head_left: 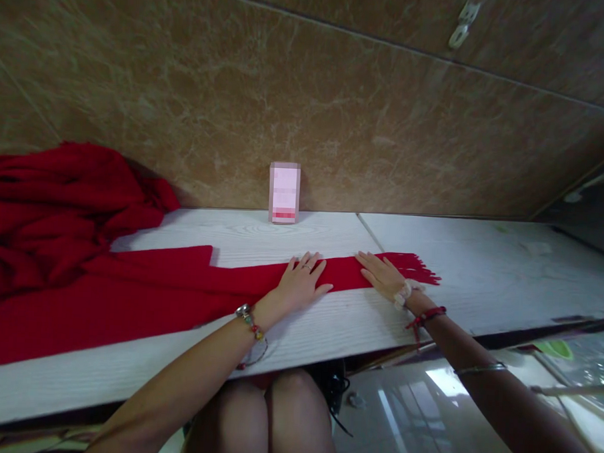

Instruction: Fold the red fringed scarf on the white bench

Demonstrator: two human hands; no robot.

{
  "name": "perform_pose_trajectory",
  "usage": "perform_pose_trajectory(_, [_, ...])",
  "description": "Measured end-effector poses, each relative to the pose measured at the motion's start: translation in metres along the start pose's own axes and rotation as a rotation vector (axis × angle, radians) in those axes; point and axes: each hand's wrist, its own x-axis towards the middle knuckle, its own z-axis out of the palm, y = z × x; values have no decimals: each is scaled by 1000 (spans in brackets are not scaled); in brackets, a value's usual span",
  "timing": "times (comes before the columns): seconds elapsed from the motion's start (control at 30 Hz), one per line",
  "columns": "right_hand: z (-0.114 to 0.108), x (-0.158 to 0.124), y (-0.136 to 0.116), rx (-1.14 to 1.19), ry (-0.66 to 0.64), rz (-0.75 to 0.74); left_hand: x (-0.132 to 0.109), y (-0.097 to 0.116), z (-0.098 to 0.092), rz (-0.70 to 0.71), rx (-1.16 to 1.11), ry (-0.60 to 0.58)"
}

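A long red fringed scarf point(129, 296) stretches across the white table point(257, 338). Its right part is folded into a narrow strip, and the fringe lies loose at the right end. My left hand point(299, 280) rests flat on the strip near its middle, fingers spread. Close to the fringe, my right hand point(383, 273) lies flat on the same strip with its fingers stretched out. Toward the left the scarf is wider, and it runs up to a rumpled red heap of cloth point(73, 203); whether they are one piece I cannot tell.
A phone point(284, 192) with a blurred screen leans upright against the brown marbled wall point(228, 90). A white hook point(463, 26) is fixed high on that wall. The table's front edge runs just above my knees point(268, 419). Shiny floor tiles point(398, 418) show at the lower right.
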Motion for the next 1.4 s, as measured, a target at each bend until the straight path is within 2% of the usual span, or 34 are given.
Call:
perform_pose_trajectory(0.2, [-3,-6,38,-2,-12,87,5,6,-1,59,27,7])
perform_pose_trajectory(0.33, [-4,-15,75,6,-27,189,3,2,0,67,60,20])
perform_pose_trajectory(0.43, [-10,-19,98,8,-33,197,3,0,-1,70,86,26])
perform_pose_trajectory(0.5, [-17,-17,106,3,-37,185,2,-2,-5,80,101,23])
perform_pose_trajectory(0.57, [-26,-10,102,-6,-33,178,-2,-6,-15,83,109,2])
perform_pose_trajectory(0.67, [-34,7,70,5,3,108,-16,-26,-34,39,121,-20])
perform_pose_trajectory(0.73, [-35,22,32,60,43,-45,-31,-51,-47,-29,142,-5])
perform_pose_trajectory(0.9, [-30,56,-81,239,23,-516,-87,-143,-60,-260,166,39])
perform_pose_trajectory(1.0, [-26,66,-128,293,16,-673,-127,-190,-58,-400,121,63])
perform_pose_trajectory(1.1, [-21,72,-149,319,-4,-754,-164,-214,-52,-505,31,60])
perform_pose_trajectory(1.2, [-13,75,-156,314,-30,-783,-189,-219,-44,-561,-60,65])
perform_pose_trajectory(1.3, [-6,75,-156,302,-41,-785,-202,-218,-39,-548,-155,110])
perform_pose_trajectory(1.4, [-3,75,-156,307,-36,-772,-204,-217,-41,-603,-312,235])
